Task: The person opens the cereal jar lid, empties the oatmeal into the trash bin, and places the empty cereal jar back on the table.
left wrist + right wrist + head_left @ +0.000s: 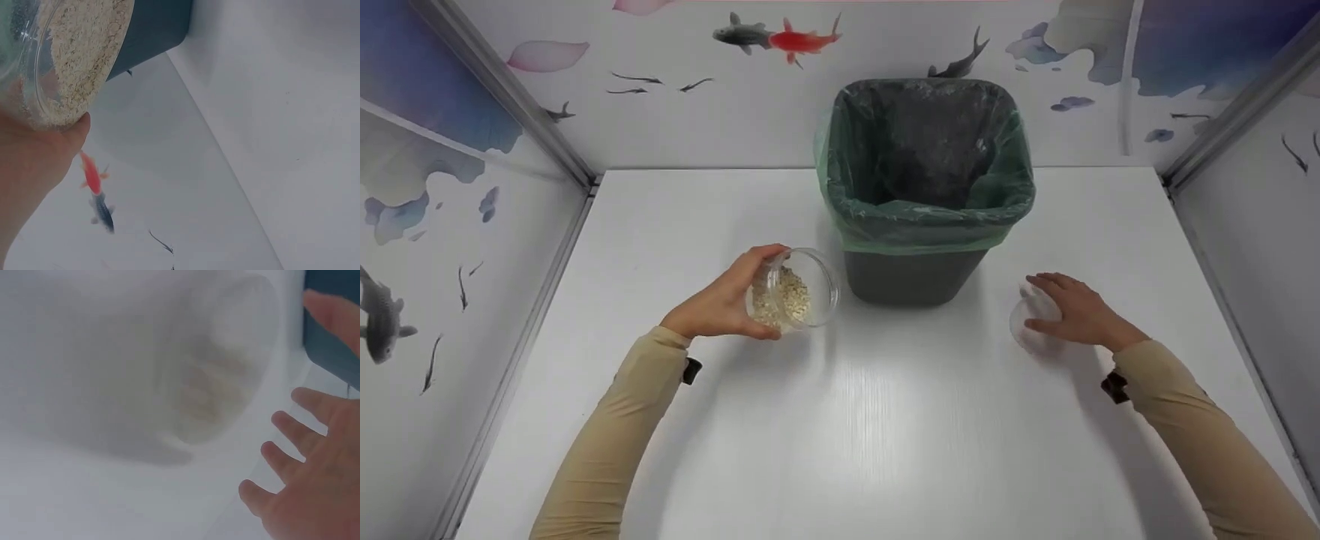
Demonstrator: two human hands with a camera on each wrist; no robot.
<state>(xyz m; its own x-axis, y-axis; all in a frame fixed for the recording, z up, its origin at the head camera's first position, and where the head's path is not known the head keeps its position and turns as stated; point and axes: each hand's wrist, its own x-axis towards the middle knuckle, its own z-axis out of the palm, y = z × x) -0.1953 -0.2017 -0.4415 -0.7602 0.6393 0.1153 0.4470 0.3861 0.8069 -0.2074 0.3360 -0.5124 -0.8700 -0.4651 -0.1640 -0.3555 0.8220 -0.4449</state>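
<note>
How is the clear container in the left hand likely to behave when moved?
The clear container looks smooth-walled, so it may be slippery. It is tilted and its mouth appears uncovered, so the loose flakes could slide out. Being round, it would probably roll if laid sideways.

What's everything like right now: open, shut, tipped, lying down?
Clear jar: open, tipped sideways
Oat-like flakes: loose inside the jar
Clear round lid: off, lying flat on the table
Dark bin: upright, open on top
Green bin bag: folded over the bin's rim
Left hand: gripping the jar
Right hand: fingers spread, above the lid
</note>
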